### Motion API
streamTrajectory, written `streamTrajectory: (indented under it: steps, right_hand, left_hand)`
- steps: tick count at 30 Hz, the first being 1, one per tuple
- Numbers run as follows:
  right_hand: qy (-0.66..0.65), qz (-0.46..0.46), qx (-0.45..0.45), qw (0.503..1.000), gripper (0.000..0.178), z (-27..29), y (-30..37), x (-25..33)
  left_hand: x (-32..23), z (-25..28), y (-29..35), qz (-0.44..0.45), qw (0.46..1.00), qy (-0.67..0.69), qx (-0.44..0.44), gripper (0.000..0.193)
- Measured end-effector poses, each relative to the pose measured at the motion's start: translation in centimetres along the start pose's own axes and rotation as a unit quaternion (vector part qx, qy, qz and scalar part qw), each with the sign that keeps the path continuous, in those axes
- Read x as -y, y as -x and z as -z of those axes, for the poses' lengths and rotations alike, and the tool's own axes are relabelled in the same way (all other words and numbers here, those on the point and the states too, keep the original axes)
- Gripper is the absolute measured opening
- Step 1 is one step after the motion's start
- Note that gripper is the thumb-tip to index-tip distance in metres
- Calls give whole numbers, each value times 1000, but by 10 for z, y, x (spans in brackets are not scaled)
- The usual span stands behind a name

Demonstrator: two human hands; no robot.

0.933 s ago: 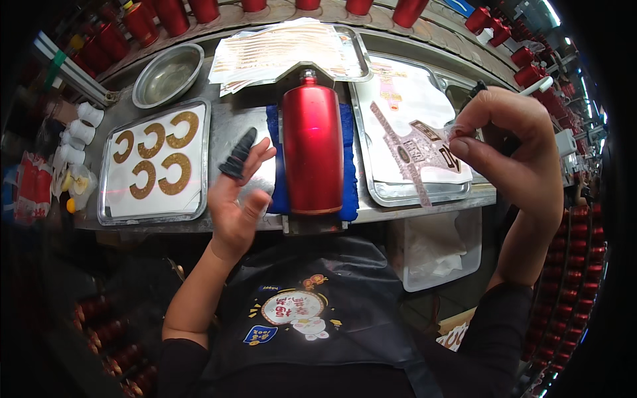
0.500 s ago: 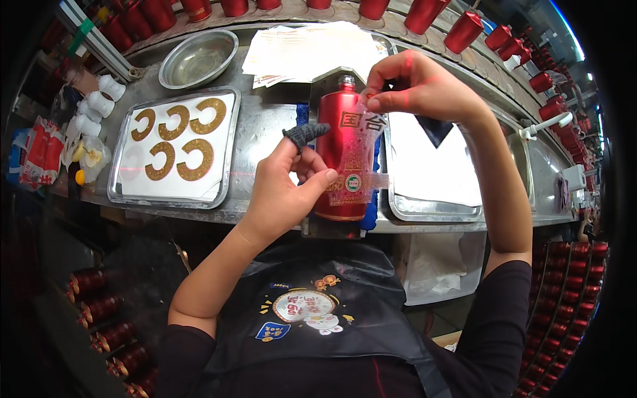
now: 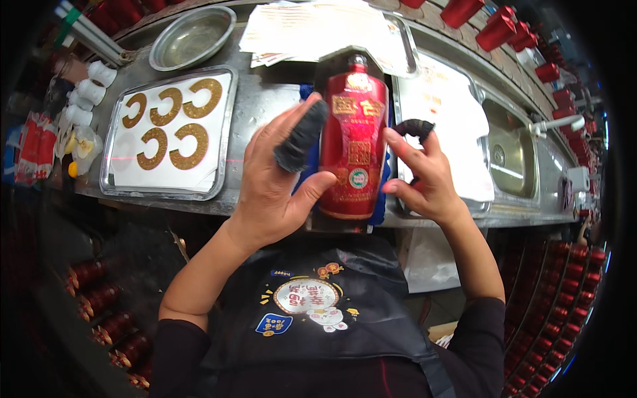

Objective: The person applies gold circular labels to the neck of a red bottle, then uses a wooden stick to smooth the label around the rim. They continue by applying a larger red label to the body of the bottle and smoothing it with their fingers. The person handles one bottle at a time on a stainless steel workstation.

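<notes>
A red bottle (image 3: 357, 149) with gold lettering and a small green-and-white emblem lies on its back in front of me, neck pointing away, in a metal holder. My left hand (image 3: 272, 172) is along its left side, fingers stretched and the thumb against the bottle's lower left edge. A black finger cover (image 3: 302, 138) is on that hand. At the right side, my right hand (image 3: 424, 169) has its fingers spread, with fingertips at the bottle's edge. Another black finger cover (image 3: 415, 127) is on one of its fingers. Blue cloth (image 3: 379, 202) shows beneath the bottle.
To the left, a tray (image 3: 229, 142) holds several gold C-shaped pieces (image 3: 167, 106) on white paper. Behind it stands a metal bowl (image 3: 192, 40). White printed sheets (image 3: 312, 30) lie beyond the bottle. A paper-covered tray (image 3: 458, 146) and a sink (image 3: 507, 152) are at the right.
My right hand has come down from the bottle's upper right to its right side and let go of the clear film. The film no longer stands away from the bottle. My left fingers have straightened.
</notes>
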State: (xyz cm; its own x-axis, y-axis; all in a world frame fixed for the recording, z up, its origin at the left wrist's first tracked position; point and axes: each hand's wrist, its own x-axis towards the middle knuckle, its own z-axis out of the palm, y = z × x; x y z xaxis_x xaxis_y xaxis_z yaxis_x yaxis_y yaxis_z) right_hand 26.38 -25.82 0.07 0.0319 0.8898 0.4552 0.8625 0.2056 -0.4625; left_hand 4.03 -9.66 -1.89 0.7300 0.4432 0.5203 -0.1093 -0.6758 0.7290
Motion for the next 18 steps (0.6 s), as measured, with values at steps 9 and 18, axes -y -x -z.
streamTrajectory:
  steps: [9, 18]
  right_hand:
    - [-42, -148, 73, 985, 73, -21, 23, 23]
    - [-32, -234, 52, 970, 94, -15, 30, 5]
  left_hand:
    - [16, -8, -2, -45, 987, -31, 152, 65]
    - [15, -12, -1, -33, 989, -36, 140, 76]
